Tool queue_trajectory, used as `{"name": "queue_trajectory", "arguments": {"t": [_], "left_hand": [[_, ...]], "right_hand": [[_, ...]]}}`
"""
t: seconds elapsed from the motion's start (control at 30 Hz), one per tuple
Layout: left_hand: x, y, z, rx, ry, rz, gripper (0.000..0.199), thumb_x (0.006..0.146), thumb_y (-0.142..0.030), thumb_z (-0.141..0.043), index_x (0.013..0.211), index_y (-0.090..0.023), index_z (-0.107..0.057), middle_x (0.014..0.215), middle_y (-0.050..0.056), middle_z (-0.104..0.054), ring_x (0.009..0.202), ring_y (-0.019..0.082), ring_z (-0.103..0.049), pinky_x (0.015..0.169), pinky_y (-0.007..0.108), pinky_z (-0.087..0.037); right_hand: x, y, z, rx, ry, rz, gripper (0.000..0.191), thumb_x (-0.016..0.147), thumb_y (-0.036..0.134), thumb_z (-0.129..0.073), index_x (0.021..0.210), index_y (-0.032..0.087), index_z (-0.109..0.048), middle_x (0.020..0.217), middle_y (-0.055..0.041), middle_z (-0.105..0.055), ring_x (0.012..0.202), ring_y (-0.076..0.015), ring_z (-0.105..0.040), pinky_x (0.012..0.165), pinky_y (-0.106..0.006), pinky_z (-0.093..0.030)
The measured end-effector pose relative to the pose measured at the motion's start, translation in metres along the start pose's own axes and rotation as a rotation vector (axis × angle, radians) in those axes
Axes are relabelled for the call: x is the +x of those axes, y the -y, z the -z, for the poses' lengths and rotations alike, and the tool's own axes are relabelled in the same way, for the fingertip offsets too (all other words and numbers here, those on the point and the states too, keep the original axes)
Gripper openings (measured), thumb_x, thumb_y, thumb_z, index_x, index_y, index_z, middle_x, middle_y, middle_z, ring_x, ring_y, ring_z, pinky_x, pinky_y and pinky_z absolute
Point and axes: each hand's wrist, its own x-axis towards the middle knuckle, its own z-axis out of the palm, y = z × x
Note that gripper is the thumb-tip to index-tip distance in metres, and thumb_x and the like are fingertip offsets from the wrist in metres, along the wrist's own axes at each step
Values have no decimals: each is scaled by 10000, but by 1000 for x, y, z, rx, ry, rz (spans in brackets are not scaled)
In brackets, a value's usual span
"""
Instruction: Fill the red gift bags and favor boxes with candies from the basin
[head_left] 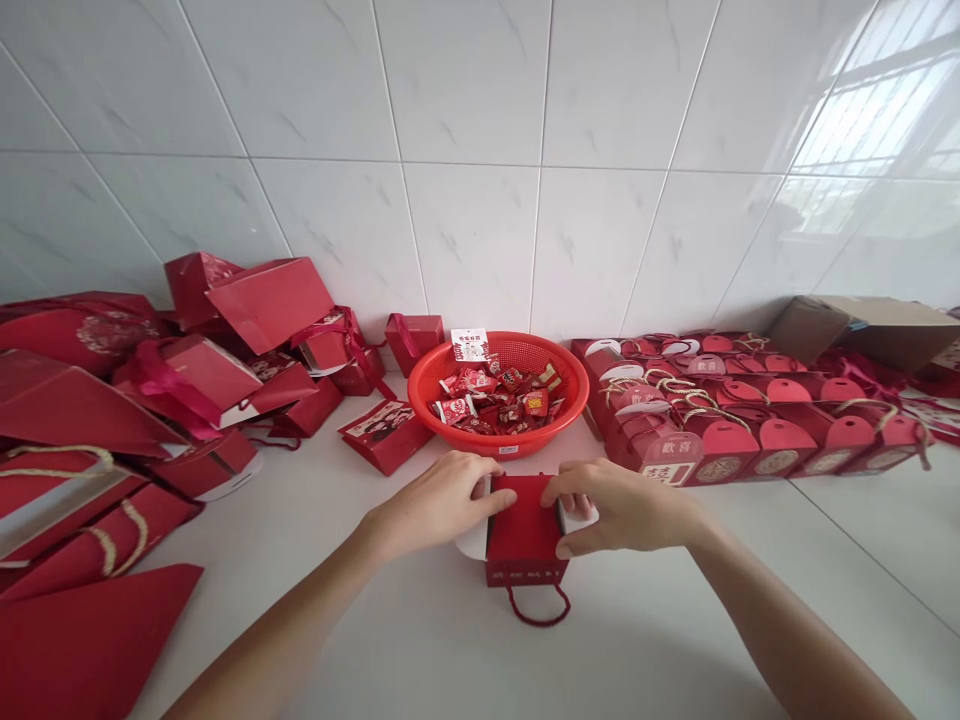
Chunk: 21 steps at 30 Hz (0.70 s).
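A small red gift box point(523, 520) lies in front of me on the light table, its white-lined flaps sticking out at both sides. A dark red cord handle loops from its near end. My left hand point(446, 500) grips the box's left edge, thumb laid over the top and fingers partly hidden behind it. On the opposite side my right hand point(622, 508) has its fingers bent round the right edge and flap. Just beyond the box stands a red plastic basket point(421, 385) of wrapped candies point(501, 400).
Red boxes and bags point(202, 385) are heaped on the left. Rows of red gift boxes point(724, 450) with rope handles stand on the right, beside a brown cardboard box point(877, 325). A tiled wall point(472, 240) rises behind.
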Motion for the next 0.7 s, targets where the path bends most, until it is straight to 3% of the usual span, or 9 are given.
{"name": "queue_trajectory", "arguments": {"t": [0.17,0.33,0.53,0.7], "left_hand": [[-7,-5,5,44,77,-2,319,737,-464,-679,915,-202,-720,697,3,-629,646,182,-563,544,271,-351],[-12,-6,9,15,113,0,316,727,-339,-605,988,-208,-724,684,-6,-619,614,162,-539,526,261,-332],[-11,-9,5,74,89,6,174,748,-275,-541,830,-205,-677,635,-17,-592,584,150,-515,498,266,-306],[-13,-8,7,92,155,4,242,723,-296,-571,913,-212,-694,696,-10,-620,613,158,-528,512,264,-316]], "right_hand": [[-3,8,-4,-67,62,-138,326,684,377,-841,932,221,-698,800,-5,-625,685,-157,-545,548,-240,-360],[-2,17,-10,-118,67,-268,344,634,374,-876,824,212,-638,792,-19,-635,703,-182,-554,560,-259,-336],[-2,21,-16,-141,73,-265,309,649,379,-863,742,203,-626,783,-24,-629,690,-176,-537,562,-270,-318],[-4,25,-15,-137,110,-292,271,687,335,-827,767,196,-608,785,-6,-606,692,-148,-511,563,-254,-297]]}}
